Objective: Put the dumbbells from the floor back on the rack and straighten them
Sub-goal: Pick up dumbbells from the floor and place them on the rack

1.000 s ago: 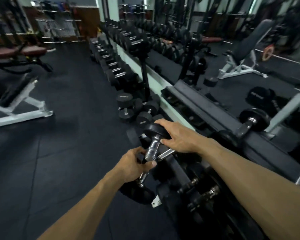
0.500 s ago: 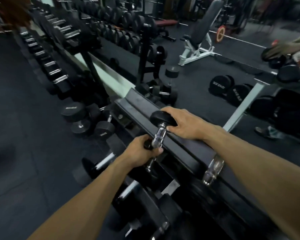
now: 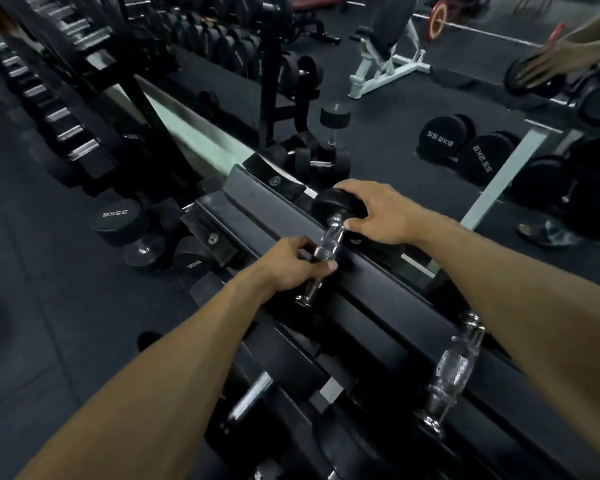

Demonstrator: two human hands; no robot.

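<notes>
A black dumbbell [image 3: 329,237] with a knurled chrome handle lies across the top rail of the black rack [image 3: 257,199]. My left hand [image 3: 291,268] is wrapped around its handle. My right hand [image 3: 378,213] cups its far rubber head. The near head is hidden under my left hand. Another dumbbell [image 3: 454,372] rests on the same shelf to the right, under my right forearm. Dumbbells marked 35KG [image 3: 118,220] stand on the floor left of the rack's end.
A mirror behind the rack reflects large dumbbells [image 3: 440,136], a white bench [image 3: 385,60] and another person's hand [image 3: 558,60] at the upper right. A long dumbbell rack [image 3: 59,109] runs away at the left. Lower rack shelves hold more dumbbells [image 3: 246,403].
The dumbbell has been lifted from the lower shelf level up onto the top rail with both hands still on it. The view has swung right along the rack.
</notes>
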